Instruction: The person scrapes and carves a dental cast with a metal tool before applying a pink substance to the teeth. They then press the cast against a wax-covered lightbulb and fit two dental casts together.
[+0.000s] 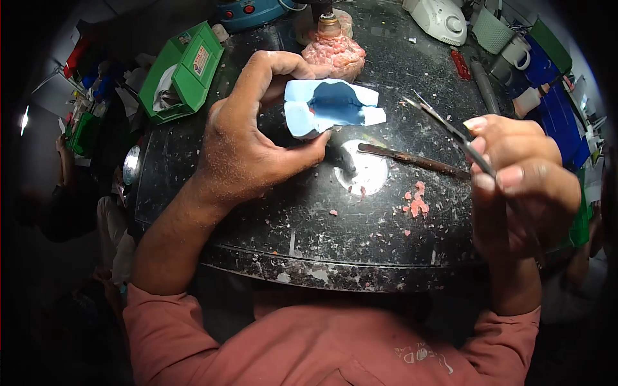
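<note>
My left hand [241,128] grips a light blue dental cast [299,119] between thumb and curled fingers, above the bench. A dark blue, glossy layer [336,103] covers the hollow of the cast. In my right hand [521,167], a slim metal hand tool [444,122] is pinched between thumb and fingertips. Its thin end looks split in two and points toward the cast, with a gap between them. Below lies a dark, flat-ended spatula [418,159] on the bench, its right end hidden near my right hand.
Pink crumbs [418,201] and pale scraps lie on the black bench [309,225]. A pink-crusted burner [333,55] stands at the back. Around it are a green bin [193,71], a blue device [251,13], a white device [441,19] and a mug [515,55]. Other people sit at the left.
</note>
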Action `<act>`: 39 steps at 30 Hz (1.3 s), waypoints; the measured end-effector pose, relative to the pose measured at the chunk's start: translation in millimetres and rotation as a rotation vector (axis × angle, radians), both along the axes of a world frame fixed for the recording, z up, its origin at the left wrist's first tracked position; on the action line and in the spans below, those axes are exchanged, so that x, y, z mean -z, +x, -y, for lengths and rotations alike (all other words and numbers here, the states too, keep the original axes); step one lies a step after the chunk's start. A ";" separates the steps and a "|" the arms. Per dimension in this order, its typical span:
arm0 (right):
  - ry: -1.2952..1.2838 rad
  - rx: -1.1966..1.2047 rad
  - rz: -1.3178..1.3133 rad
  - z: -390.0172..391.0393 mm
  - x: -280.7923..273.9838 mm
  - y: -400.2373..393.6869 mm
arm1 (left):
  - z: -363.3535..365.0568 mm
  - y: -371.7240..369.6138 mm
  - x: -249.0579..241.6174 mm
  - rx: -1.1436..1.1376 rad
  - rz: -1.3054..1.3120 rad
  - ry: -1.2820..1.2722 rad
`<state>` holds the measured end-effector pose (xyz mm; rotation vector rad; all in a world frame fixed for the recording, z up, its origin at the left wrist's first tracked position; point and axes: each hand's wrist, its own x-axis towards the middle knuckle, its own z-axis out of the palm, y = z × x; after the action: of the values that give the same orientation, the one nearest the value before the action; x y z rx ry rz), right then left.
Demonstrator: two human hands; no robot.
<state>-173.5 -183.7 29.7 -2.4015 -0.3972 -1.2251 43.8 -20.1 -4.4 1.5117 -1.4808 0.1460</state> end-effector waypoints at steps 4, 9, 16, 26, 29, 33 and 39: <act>0.563 -0.128 0.012 6.0 17.8 10.1 | -2.6 -5.0 -4.7 0.067 -0.155 0.147; 0.576 0.002 -0.164 8.6 15.8 18.4 | -4.3 -8.4 -14.8 0.064 0.120 0.083; 0.283 0.341 -0.386 57.8 27.6 20.2 | -7.0 -6.5 -16.1 -0.014 0.229 0.084; 0.026 0.424 -0.605 55.5 39.2 23.4 | -6.6 -8.1 -17.2 -0.028 0.272 0.026; -0.034 0.421 -0.594 57.9 40.7 22.1 | -6.8 -8.5 -19.1 -0.032 0.302 0.033; 0.142 0.281 -0.371 46.2 35.6 26.5 | -4.8 -8.1 -17.7 0.002 0.309 0.014; 1.145 -0.290 -0.643 -16.9 31.1 26.0 | 3.8 -19.5 1.5 0.004 0.219 -0.002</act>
<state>-147.6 -166.8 -1.5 -1.4960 0.1492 -0.2994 24.3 -24.0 -5.9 1.5295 -1.6546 0.3195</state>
